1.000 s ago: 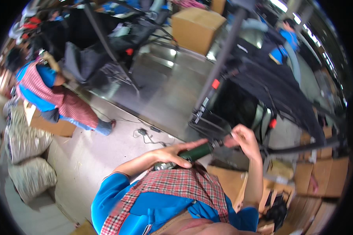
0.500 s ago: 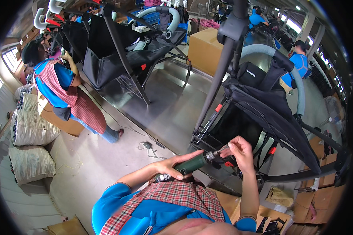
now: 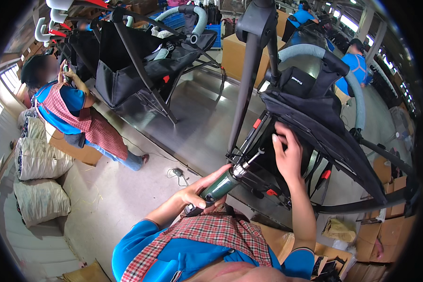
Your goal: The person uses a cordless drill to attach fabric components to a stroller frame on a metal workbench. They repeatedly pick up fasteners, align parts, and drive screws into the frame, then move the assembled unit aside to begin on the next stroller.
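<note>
My left hand (image 3: pixel 195 195) is wrapped round the dark green body of an electric screwdriver (image 3: pixel 217 187), its silver chuck and bit pointing up and to the right. A small pale metal piece, perhaps a screw, shows at the bit's tip. My right hand (image 3: pixel 289 152) is raised beyond the tip, in front of a black stroller (image 3: pixel 305 113). Its fingers are bent and slightly blurred, with the thumb apart and nothing visible in them. The stroller has a dark tube frame (image 3: pixel 246 84), a grey padded bar (image 3: pixel 355 94) and red clips.
Another black stroller (image 3: pixel 141 66) stands on the metal bench (image 3: pixel 192 136) at the left. A co-worker (image 3: pixel 75 108) stands beside it. Cardboard boxes (image 3: pixel 242 58) are behind the bench and at the lower right. White sacks (image 3: pixel 42 202) and a floor cable (image 3: pixel 176 172) lie at the left.
My right hand has left the screwdriver's tip and moved up towards the stroller, its fingers opening. The screwdriver has tilted more upright in my left hand.
</note>
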`<state>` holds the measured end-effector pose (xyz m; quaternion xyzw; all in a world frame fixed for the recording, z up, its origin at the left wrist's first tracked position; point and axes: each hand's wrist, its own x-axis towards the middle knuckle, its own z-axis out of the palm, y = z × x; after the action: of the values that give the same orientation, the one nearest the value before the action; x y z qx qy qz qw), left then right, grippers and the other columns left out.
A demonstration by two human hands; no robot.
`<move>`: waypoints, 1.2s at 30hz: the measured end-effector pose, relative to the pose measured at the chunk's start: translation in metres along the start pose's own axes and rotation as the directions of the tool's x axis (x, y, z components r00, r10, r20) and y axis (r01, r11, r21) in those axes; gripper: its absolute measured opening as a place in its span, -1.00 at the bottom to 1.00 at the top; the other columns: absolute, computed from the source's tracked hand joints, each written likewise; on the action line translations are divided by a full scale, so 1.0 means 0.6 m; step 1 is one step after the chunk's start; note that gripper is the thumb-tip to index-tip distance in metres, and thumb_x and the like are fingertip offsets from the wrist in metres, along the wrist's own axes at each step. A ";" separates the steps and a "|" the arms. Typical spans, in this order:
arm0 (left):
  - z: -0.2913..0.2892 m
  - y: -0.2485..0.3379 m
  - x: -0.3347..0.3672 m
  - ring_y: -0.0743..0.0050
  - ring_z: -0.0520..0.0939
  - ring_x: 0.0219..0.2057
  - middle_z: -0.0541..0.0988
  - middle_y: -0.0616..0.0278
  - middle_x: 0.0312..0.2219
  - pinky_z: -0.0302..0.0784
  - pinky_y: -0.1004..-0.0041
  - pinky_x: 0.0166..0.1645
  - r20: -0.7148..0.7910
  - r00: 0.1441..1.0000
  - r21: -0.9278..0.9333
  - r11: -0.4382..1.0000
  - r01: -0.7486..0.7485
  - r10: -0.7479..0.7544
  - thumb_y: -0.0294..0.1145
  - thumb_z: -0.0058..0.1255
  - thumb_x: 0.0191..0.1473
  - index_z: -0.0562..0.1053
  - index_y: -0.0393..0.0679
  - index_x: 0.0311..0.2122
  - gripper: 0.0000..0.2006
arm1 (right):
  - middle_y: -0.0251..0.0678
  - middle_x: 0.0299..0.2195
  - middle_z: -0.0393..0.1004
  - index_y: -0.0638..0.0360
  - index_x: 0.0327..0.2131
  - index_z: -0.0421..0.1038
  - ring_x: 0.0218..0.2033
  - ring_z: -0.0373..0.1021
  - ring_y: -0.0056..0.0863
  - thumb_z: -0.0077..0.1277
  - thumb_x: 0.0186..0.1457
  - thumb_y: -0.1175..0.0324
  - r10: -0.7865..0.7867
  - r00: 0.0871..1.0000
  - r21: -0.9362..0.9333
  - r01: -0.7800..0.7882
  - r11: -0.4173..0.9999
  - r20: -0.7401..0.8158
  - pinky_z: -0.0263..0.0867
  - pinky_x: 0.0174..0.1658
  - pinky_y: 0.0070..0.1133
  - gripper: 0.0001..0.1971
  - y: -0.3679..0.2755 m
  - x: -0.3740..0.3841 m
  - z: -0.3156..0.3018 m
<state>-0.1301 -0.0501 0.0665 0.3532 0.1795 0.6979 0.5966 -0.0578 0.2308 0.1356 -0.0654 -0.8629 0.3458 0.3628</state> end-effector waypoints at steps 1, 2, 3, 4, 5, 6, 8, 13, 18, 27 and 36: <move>-0.003 -0.001 -0.001 0.40 0.50 -0.58 0.41 -0.01 -0.38 0.43 0.52 -0.53 -0.003 1.000 -0.003 1.000 0.005 -0.005 -0.35 0.36 -0.17 -0.37 0.27 0.41 0.24 | -0.08 -0.11 0.52 0.30 0.06 0.32 -0.26 0.52 -0.35 0.02 0.22 0.42 -0.091 0.995 -0.148 0.084 0.985 -0.041 0.44 -0.16 -0.53 -0.64 0.017 0.017 0.011; -0.003 -0.002 -0.004 0.37 0.50 -0.57 0.38 -0.02 -0.37 0.45 0.51 -0.55 -0.008 1.000 -0.005 1.000 0.007 -0.007 -0.36 0.36 -0.18 -0.34 0.29 0.41 0.24 | -0.01 -0.11 0.49 0.31 0.09 0.28 -0.27 0.53 -0.26 0.05 0.18 0.41 -0.187 0.980 -0.295 0.160 0.942 -0.067 0.45 -0.18 -0.47 -0.58 0.027 0.034 0.022; -0.002 -0.003 -0.005 0.37 0.50 -0.57 0.38 -0.01 -0.37 0.44 0.51 -0.55 -0.011 1.000 -0.008 1.000 0.017 -0.017 -0.35 0.36 -0.18 -0.35 0.30 0.41 0.24 | 0.04 -0.10 0.48 0.31 0.11 0.25 -0.26 0.51 -0.17 0.08 0.15 0.39 -0.003 1.000 -0.276 0.000 0.961 -0.012 0.45 -0.18 -0.40 -0.53 0.029 0.046 0.031; -0.003 -0.004 -0.006 0.37 0.49 -0.57 0.38 -0.01 -0.37 0.44 0.51 -0.54 -0.013 1.000 -0.010 1.000 0.025 -0.025 -0.35 0.36 -0.18 -0.35 0.30 0.41 0.24 | 0.08 -0.10 0.46 0.31 0.13 0.22 -0.26 0.50 -0.09 0.11 0.13 0.36 0.178 0.983 -0.266 -0.160 0.951 0.046 0.44 -0.18 -0.33 -0.48 0.027 0.059 0.040; -0.003 -0.004 -0.006 0.37 0.49 -0.57 0.38 -0.01 -0.37 0.44 0.51 -0.54 -0.014 0.999 -0.012 0.999 0.034 -0.034 -0.35 0.36 -0.18 -0.35 0.30 0.41 0.24 | 0.13 -0.10 0.45 0.35 0.12 0.22 -0.29 0.48 0.01 0.13 0.11 0.33 0.069 0.998 -0.391 -0.061 0.918 0.008 0.41 -0.18 -0.24 -0.45 0.040 0.064 0.056; -0.002 -0.006 -0.007 0.40 0.49 -0.58 0.40 -0.01 -0.36 0.43 0.52 -0.53 -0.006 1.000 -0.005 1.000 0.027 -0.027 -0.34 0.36 -0.16 -0.36 0.27 0.41 0.23 | 0.15 -0.11 0.44 0.36 0.11 0.22 -0.33 0.48 0.04 0.13 0.11 0.30 0.146 0.988 -0.369 -0.116 0.922 0.055 0.39 -0.20 -0.20 -0.45 0.041 0.068 0.060; -0.002 -0.009 -0.014 0.46 0.49 -0.58 0.43 -0.01 -0.35 0.41 0.53 -0.51 -0.005 1.000 0.006 1.000 0.001 -0.001 -0.34 0.34 -0.13 -0.39 0.22 0.41 0.23 | 0.10 -0.23 0.49 0.34 -0.05 0.31 -0.31 0.48 0.13 0.06 0.15 0.17 0.099 0.995 -0.488 -0.071 0.870 0.032 0.39 -0.21 -0.12 -0.55 0.023 0.076 0.072; -0.013 -0.008 -0.032 0.49 0.48 -0.58 0.45 -0.02 -0.33 0.41 0.52 -0.49 -0.013 1.000 -0.010 1.000 -0.028 0.028 -0.34 0.33 -0.10 -0.40 0.18 0.41 0.21 | 0.04 -0.11 0.46 0.26 0.01 0.30 -0.25 0.47 0.12 0.08 0.14 0.16 0.201 0.979 -0.598 -0.139 0.789 0.038 0.40 -0.20 -0.11 -0.53 0.010 0.066 0.061; -0.018 -0.002 -0.026 0.49 0.51 -0.57 0.47 -0.02 -0.34 0.44 0.52 -0.47 -0.025 1.000 -0.031 0.999 -0.012 0.011 -0.34 0.34 -0.11 -0.40 0.17 0.41 0.21 | 0.06 -0.06 0.46 0.25 0.06 0.28 -0.16 0.45 0.12 0.12 0.10 0.14 0.282 0.957 -0.583 -0.190 0.790 0.070 0.38 -0.12 -0.14 -0.46 0.059 0.084 0.086; -0.015 0.001 -0.016 0.41 0.51 -0.63 0.47 0.01 -0.45 0.42 0.49 -0.54 -0.144 0.988 -0.027 0.999 0.045 -0.049 -0.28 0.37 -0.26 -0.32 0.15 0.42 0.26 | -0.10 -0.25 0.56 0.08 -0.13 0.42 -0.36 0.50 0.03 0.10 0.09 0.24 0.182 0.982 -0.471 -0.183 0.863 -0.047 0.44 -0.24 -0.18 -0.71 0.072 0.061 0.084; -0.030 0.007 0.002 0.42 0.49 -0.67 0.46 0.03 -0.45 0.40 0.50 -0.58 -0.083 0.994 -0.014 0.997 0.071 -0.072 -0.26 0.39 -0.26 -0.37 0.16 0.41 0.29 | -0.03 -0.47 0.56 0.27 0.10 0.25 -0.56 0.52 -0.08 0.04 0.04 0.41 0.182 0.963 -0.800 0.053 0.597 0.200 0.48 -0.47 -0.29 -0.49 0.073 0.094 0.119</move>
<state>-0.1456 -0.0468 0.0573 0.3138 0.2128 0.6912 0.6152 -0.1527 0.2451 0.1046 -0.2061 -0.9626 -0.0586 0.1656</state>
